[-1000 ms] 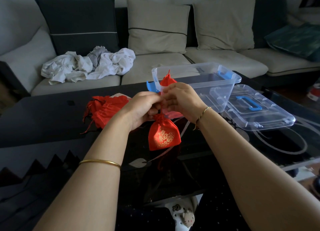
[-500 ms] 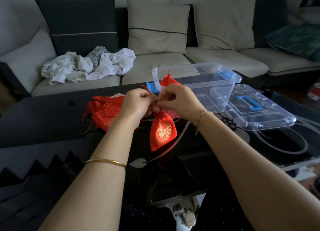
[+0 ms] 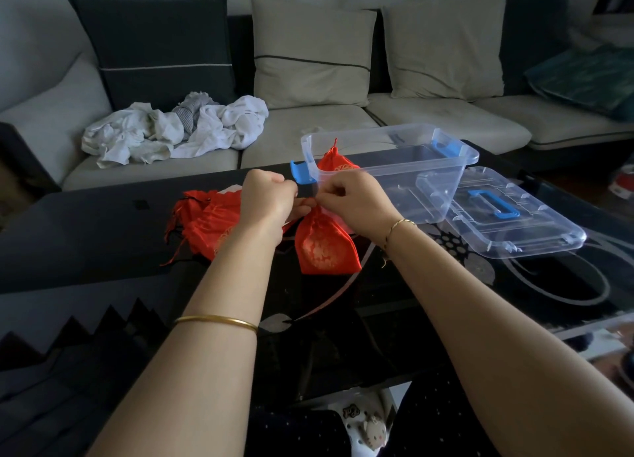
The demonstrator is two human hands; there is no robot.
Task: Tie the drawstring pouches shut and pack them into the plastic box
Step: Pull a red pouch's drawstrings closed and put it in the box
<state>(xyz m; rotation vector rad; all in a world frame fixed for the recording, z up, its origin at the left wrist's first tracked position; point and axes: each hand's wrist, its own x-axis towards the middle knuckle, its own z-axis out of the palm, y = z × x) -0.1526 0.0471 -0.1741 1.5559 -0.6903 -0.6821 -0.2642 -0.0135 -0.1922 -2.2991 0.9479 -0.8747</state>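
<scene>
A red drawstring pouch (image 3: 324, 247) with gold print hangs just above the black table, held by its gathered neck. My left hand (image 3: 269, 197) and my right hand (image 3: 356, 199) meet at that neck, each pinching the pouch's drawstring with curled fingers. A heap of red pouches (image 3: 206, 223) lies on the table behind my left wrist. The clear plastic box (image 3: 442, 161) with blue latches stands open behind my hands, with one red pouch (image 3: 336, 163) inside at its left end.
The box's clear lid (image 3: 514, 216) with a blue handle lies flat to the right of the box. The black glass table (image 3: 85, 230) stretches left and right. A sofa with cushions and crumpled white laundry (image 3: 171, 130) runs behind it.
The pouch has turned and dropped slightly, showing its printed face again. My two hands have drawn a little apart at its neck, pulling on the drawstring.
</scene>
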